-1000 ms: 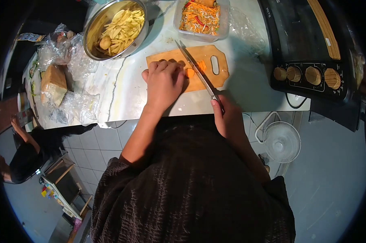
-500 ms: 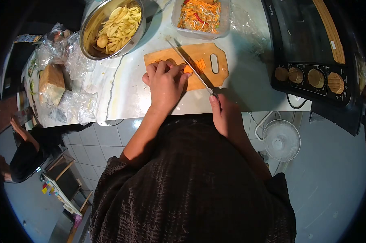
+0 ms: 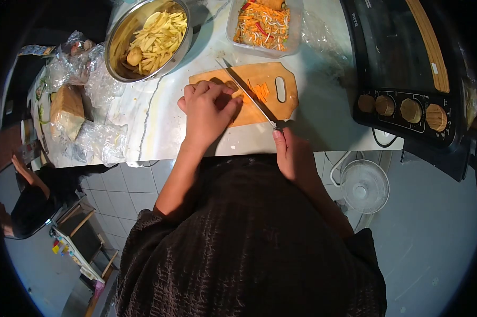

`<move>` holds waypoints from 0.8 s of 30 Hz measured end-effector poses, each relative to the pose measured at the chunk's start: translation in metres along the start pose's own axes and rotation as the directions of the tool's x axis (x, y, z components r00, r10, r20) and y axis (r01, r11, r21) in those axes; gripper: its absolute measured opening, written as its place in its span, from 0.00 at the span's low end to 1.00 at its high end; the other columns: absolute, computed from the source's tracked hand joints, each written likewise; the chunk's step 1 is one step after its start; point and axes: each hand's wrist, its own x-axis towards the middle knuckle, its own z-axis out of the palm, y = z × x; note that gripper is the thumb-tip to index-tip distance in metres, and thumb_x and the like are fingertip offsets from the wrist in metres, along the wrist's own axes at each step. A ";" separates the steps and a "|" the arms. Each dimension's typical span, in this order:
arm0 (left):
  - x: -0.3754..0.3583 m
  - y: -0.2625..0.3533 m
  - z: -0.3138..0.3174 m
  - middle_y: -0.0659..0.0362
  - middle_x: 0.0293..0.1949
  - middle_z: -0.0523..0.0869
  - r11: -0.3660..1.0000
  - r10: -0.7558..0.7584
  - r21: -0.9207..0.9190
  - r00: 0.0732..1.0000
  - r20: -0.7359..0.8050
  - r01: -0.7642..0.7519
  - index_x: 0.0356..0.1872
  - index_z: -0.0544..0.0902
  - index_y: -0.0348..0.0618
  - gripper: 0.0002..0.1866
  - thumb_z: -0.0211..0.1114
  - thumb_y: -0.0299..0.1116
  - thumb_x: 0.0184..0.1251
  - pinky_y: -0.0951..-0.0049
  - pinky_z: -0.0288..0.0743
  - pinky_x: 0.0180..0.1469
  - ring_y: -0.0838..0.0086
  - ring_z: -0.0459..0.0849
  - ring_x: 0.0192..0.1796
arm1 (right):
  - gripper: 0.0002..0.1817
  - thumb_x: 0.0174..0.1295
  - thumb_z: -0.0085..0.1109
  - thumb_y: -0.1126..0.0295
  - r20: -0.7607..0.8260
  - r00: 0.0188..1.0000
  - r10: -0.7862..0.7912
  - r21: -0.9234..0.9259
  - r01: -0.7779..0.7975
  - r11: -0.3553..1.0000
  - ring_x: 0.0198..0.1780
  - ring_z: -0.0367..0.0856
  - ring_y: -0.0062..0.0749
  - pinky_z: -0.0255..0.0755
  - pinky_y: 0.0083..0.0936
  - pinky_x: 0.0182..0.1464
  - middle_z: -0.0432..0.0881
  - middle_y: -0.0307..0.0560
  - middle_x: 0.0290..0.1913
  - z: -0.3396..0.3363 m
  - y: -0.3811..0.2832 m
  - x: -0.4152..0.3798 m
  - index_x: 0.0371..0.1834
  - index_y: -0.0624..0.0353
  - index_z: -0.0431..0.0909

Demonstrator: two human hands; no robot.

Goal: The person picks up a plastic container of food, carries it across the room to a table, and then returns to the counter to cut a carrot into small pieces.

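My right hand (image 3: 292, 153) grips the handle of a knife (image 3: 251, 98), its long blade slanting up and left across a wooden cutting board (image 3: 287, 110). To the left of the blade, my left hand (image 3: 205, 110) has its fingers bent over a piece of carrot (image 3: 237, 94), pinching it against the board. Most of that piece is hidden under the fingers. Thin carrot strips (image 3: 260, 92) lie right of the blade, close to the board's oval handle hole.
Behind the board stand a metal bowl (image 3: 181, 57) of cut potato sticks and a plastic container (image 3: 296, 33) of shredded vegetables. An oven (image 3: 402, 108) with wooden knobs is at right. Bread (image 3: 67, 108) and plastic bags lie left. Another person's arm (image 3: 31, 177) shows far left.
My left hand has shifted slightly left, its thumb drawn back from the blade, with less of the carrot piece showing. The knife stays across the board. The counter sits slightly lower in view.
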 end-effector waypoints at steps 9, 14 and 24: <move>0.019 0.007 0.006 0.62 0.27 0.84 0.985 -0.144 -0.086 0.988 0.054 0.148 0.27 0.85 0.48 0.14 0.70 0.47 0.60 0.61 0.57 0.48 0.64 0.75 0.43 | 0.18 0.72 0.50 0.59 0.006 0.998 -0.068 -0.017 0.068 0.998 0.31 0.76 0.67 0.69 0.53 0.32 0.76 0.66 0.26 0.004 0.004 0.001 0.31 0.63 0.70; 0.022 0.005 0.011 0.63 0.23 0.84 0.988 -0.147 -0.035 0.989 0.008 0.147 0.26 0.86 0.47 0.14 0.70 0.46 0.60 0.62 0.61 0.46 0.67 0.79 0.38 | 0.17 0.71 0.50 0.59 0.036 0.999 -0.033 -0.087 0.036 0.996 0.30 0.77 0.67 0.69 0.53 0.31 0.76 0.66 0.24 0.004 0.002 0.003 0.31 0.62 0.70; 0.034 0.005 0.006 0.59 0.26 0.84 0.931 -0.328 -0.098 0.923 0.201 0.352 0.28 0.88 0.49 0.17 0.71 0.53 0.56 0.59 0.56 0.50 0.60 0.74 0.47 | 0.17 0.72 0.48 0.60 0.081 0.997 0.022 -0.115 -0.013 0.993 0.34 0.77 0.68 0.69 0.53 0.32 0.77 0.69 0.26 0.007 0.001 0.008 0.34 0.64 0.70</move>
